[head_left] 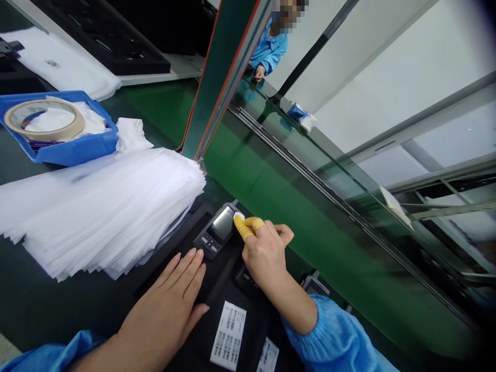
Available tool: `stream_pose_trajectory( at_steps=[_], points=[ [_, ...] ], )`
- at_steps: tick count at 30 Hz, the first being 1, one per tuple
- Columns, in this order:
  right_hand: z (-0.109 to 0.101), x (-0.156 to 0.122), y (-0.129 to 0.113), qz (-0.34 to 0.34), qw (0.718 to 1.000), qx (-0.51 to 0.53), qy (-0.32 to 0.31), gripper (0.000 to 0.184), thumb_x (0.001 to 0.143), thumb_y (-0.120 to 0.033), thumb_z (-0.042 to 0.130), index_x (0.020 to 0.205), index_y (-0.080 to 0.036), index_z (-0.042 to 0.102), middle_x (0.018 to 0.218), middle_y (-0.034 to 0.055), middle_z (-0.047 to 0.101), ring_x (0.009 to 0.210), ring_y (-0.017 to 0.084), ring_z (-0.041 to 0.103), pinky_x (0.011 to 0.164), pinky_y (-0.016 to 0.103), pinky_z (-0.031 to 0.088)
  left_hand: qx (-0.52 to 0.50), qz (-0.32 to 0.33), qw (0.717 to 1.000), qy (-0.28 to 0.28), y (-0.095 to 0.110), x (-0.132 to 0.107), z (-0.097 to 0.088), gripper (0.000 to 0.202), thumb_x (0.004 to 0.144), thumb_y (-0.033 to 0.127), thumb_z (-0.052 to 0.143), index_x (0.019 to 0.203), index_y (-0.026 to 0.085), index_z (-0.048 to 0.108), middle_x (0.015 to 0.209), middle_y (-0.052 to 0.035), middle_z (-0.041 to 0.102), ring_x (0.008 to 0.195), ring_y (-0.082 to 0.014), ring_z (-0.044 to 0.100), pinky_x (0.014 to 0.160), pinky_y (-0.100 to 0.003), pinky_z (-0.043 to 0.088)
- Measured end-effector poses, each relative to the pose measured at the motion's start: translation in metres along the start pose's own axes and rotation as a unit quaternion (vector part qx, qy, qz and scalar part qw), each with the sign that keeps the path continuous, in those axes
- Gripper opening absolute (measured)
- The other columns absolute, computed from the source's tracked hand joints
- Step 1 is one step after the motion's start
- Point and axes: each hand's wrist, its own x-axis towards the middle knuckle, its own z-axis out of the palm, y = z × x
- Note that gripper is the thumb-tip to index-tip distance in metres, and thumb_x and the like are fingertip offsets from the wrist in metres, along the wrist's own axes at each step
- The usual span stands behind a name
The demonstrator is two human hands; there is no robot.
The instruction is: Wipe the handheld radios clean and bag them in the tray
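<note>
My left hand (170, 305) lies flat with fingers stretched out on a black tray (217, 289) that bears white printed labels (228, 336). Its fingertips rest just short of a small black handheld device (216, 231) with a grey screen and buttons, seated in the tray. My right hand (265, 253) is closed in a pinch, with yellow finger cots on thumb and forefinger. It presses a small white piece (239, 216) against the device's far end.
A thick fanned stack of white foam sheets (101, 206) lies left of the tray. A blue bin (65, 147) with a tape roll (44, 119) stands behind it. A green conveyor belt (279, 191) runs to the right. A co-worker in a blue smock (269, 49) stands far off.
</note>
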Motion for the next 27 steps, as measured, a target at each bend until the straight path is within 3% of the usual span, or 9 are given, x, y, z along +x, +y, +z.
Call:
stream_pose_trajectory(
  at_steps=[3,7,11,14,19,23,27],
  points=[
    [-0.006,-0.020,-0.021,-0.033,0.999,0.030,0.003,0.032,0.079,-0.003,0.047,0.095,-0.019,0.069,0.090,0.0040,0.063,0.077,0.017,0.045,0.077,0.039,0.024,0.012,0.004,1.000,0.003,0.000,0.000,0.000,0.043,0.096,0.036,0.037,0.120,0.010,0.060,0.131,-0.0159,0.058,0.122,-0.0271,0.053,0.103,-0.042,0.038],
    [-0.012,-0.026,-0.043,-0.093,0.991,0.093,-0.005,0.028,0.085,-0.008,0.045,0.089,-0.021,0.069,0.092,0.0014,0.065,0.079,0.015,0.048,0.080,0.037,0.026,0.023,0.005,1.000,0.005,-0.001,0.001,0.000,0.045,0.096,0.036,0.036,0.123,0.008,0.058,0.129,-0.0170,0.059,0.121,-0.0272,0.054,0.103,-0.042,0.037],
    [-0.004,-0.002,-0.024,-0.044,0.996,0.058,0.057,0.031,0.087,-0.006,0.044,0.096,-0.023,0.068,0.097,0.0021,0.067,0.087,0.017,0.050,0.082,0.038,0.025,0.018,0.015,1.000,-0.010,-0.001,0.001,-0.002,0.043,0.095,0.036,0.039,0.119,0.008,0.060,0.130,-0.0170,0.058,0.121,-0.0284,0.053,0.104,-0.043,0.037],
    [0.005,0.013,-0.007,-0.003,0.998,-0.009,0.063,0.037,0.083,-0.001,0.044,0.102,-0.022,0.068,0.094,0.0038,0.067,0.087,0.018,0.049,0.081,0.039,0.023,0.008,-0.002,0.999,-0.033,0.000,0.001,-0.002,0.042,0.095,0.038,0.038,0.119,0.011,0.061,0.133,-0.0138,0.057,0.124,-0.0269,0.051,0.105,-0.043,0.037],
    [0.004,0.003,-0.023,-0.058,0.997,0.032,0.031,0.032,0.086,-0.005,0.045,0.105,-0.016,0.067,0.095,0.0053,0.067,0.086,0.018,0.048,0.081,0.040,0.024,-0.008,-0.008,0.999,-0.035,0.002,0.002,-0.002,0.042,0.096,0.035,0.037,0.119,0.009,0.060,0.131,-0.0156,0.057,0.123,-0.0278,0.053,0.103,-0.045,0.041],
    [-0.001,-0.011,-0.043,-0.080,0.994,0.069,0.016,0.026,0.089,-0.010,0.044,0.092,-0.017,0.069,0.091,0.0043,0.065,0.086,0.017,0.048,0.081,0.040,0.025,-0.116,-0.045,0.992,0.029,-0.002,0.006,-0.013,0.033,0.095,0.023,0.039,0.121,0.014,0.058,0.131,-0.0106,0.059,0.122,-0.0230,0.053,0.103,-0.040,0.044],
    [-0.006,-0.019,-0.051,-0.107,0.991,0.079,0.023,0.025,0.089,-0.011,0.046,0.084,-0.017,0.069,0.087,0.0031,0.064,0.088,0.017,0.048,0.082,0.039,0.025,-0.237,-0.116,0.956,0.130,-0.007,0.011,-0.028,0.024,0.090,0.011,0.046,0.109,0.017,0.060,0.120,-0.0078,0.063,0.112,-0.0187,0.059,0.097,-0.030,0.049]
  ],
)
